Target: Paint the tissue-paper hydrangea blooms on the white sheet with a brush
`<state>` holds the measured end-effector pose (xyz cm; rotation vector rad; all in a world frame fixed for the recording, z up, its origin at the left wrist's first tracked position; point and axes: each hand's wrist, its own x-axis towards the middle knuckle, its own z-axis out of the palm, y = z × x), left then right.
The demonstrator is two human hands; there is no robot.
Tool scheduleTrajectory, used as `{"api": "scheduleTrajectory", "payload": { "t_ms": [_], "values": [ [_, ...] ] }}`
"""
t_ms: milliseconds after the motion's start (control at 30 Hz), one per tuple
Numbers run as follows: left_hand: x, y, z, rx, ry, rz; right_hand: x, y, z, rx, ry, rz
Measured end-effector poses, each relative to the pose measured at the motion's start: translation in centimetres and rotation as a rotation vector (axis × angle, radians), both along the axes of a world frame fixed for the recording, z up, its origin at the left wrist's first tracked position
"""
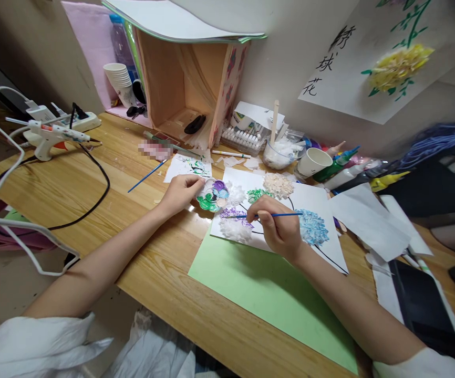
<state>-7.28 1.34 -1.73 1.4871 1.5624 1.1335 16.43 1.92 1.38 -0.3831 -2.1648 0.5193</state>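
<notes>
My right hand (pixel 277 226) is closed around a blue paintbrush (pixel 286 214), its tip at a paper flower (pixel 235 224) that is part purple and part white. Between thumb and fingers of my left hand (pixel 182 193) is the edge of a small paint palette (pixel 212 195) with green, purple, blue and peach paint. Under the brush lies a white sheet (pixel 318 198) with drawn black stems. It bears a blue flower (pixel 313 228), a peach flower (pixel 278 186), a green one (pixel 256 195) partly behind my right hand, and a white one (pixel 236 194).
A green sheet (pixel 267 294) lies beneath the white one. At the left are a glue gun (pixel 50 137) with cables and another blue brush (pixel 147 176). Behind stand a pink box (pixel 188 79), a paper cup (pixel 314 161) and paint bottles (pixel 335 165). A dark tablet-like device (pixel 422 299) lies at right.
</notes>
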Motion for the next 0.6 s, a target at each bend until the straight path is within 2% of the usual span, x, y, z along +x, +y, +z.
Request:
{"api": "scheduleTrajectory", "payload": {
  "t_ms": [600],
  "values": [
    [0.2,-0.1,-0.01,-0.004,-0.005,-0.018,-0.11,-0.06,0.06,-0.019,-0.043,0.013]
  ]
}}
